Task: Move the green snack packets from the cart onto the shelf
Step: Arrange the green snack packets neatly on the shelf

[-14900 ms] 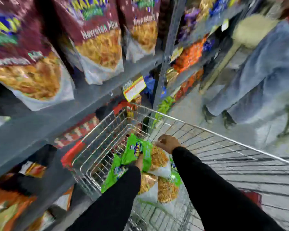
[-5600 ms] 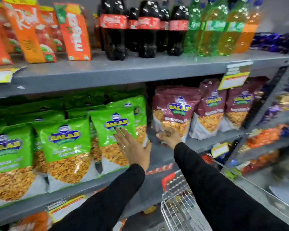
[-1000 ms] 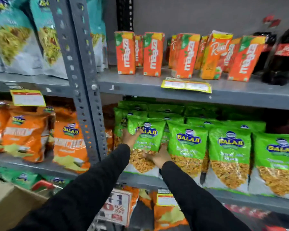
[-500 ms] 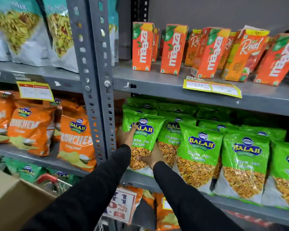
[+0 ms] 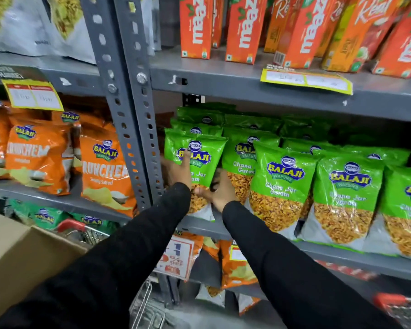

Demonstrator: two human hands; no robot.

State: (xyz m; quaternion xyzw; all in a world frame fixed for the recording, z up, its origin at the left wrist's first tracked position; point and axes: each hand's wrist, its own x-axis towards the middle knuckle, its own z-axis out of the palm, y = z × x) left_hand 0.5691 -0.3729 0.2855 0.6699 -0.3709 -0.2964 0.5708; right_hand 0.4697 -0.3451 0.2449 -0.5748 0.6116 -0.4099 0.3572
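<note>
Green snack packet [image 5: 199, 162]: straighter than half a second ago, base on middle shelf [image 5: 318, 254], left end of row, just beside grey post [image 5: 138, 138]. Left hand [image 5: 178, 169] and right hand [image 5: 220, 191] clamped on its edges. Placement nearly complete; release pending.

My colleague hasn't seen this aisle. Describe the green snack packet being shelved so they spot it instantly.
Find the grey perforated steel upright; right of it, the middle shelf holds a row of green foil snack packets. The one meant is the leftmost front packet, the only one gripped by both hands: left hand at its left edge, right hand lower right.
</note>
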